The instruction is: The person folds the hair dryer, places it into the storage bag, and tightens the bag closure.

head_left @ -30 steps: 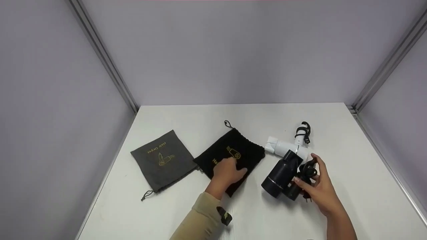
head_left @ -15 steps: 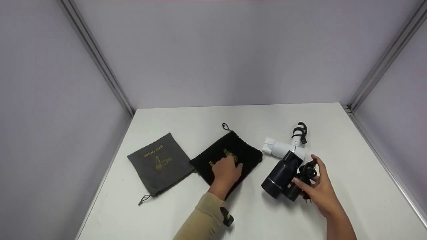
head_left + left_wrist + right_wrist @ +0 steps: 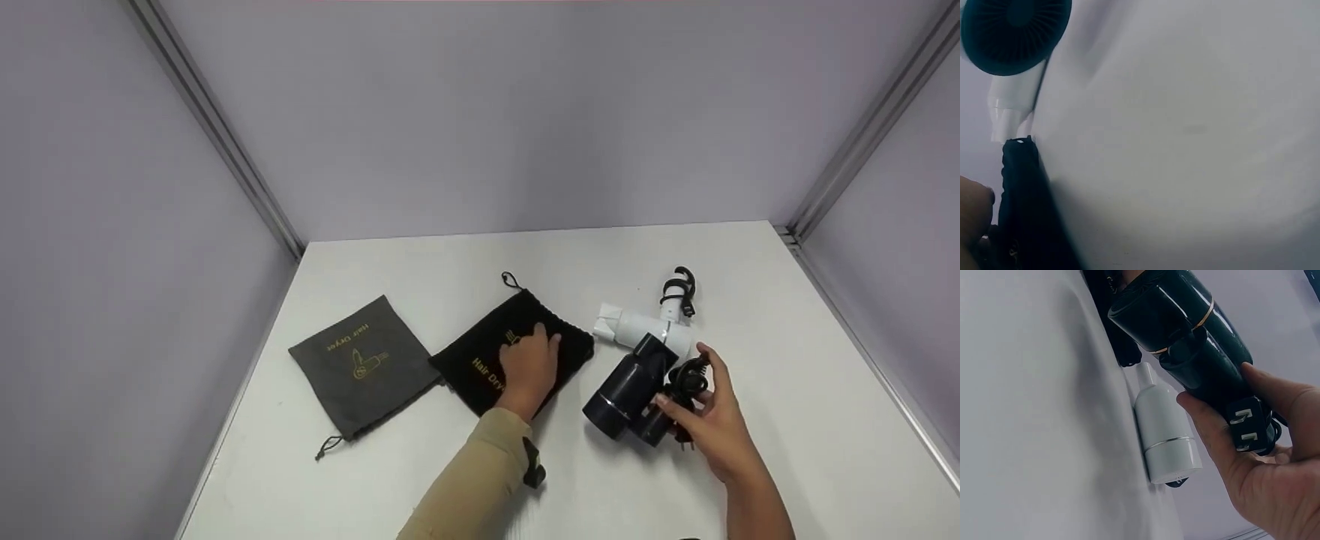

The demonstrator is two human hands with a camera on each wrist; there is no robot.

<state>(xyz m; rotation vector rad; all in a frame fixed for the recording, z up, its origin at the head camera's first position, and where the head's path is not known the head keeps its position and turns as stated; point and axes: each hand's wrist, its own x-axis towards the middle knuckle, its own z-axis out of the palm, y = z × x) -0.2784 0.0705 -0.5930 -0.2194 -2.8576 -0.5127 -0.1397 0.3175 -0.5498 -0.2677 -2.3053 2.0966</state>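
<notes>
My right hand point(image 3: 720, 439) grips the folded handle of a black hair dryer point(image 3: 619, 397). Its wound cord point(image 3: 686, 382) is bunched at the palm, and the two-pronged plug point(image 3: 1248, 424) faces the camera in the right wrist view. In the right wrist view the dryer is held off the table. A black drawstring pouch point(image 3: 480, 337) with yellow "Hair Dryer" print lies flat at mid-table. On it rests my left hand point(image 3: 529, 371), index finger stretched out; some fingers are hidden under the hand. The dryer's round vented end point(image 3: 1016, 34) shows in the left wrist view.
Behind the black dryer lies a white hair dryer point(image 3: 641, 330), a black cord wound on its handle. A grey drawstring pouch point(image 3: 397, 397) lies to the left, its corner meeting the black pouch. Pale panels point(image 3: 480, 120) enclose the white table point(image 3: 390, 487).
My left hand has slid across the black pouch, to the right and slightly away, uncovering more of the print. The right hand keeps its hold on the black hair dryer, almost still.
</notes>
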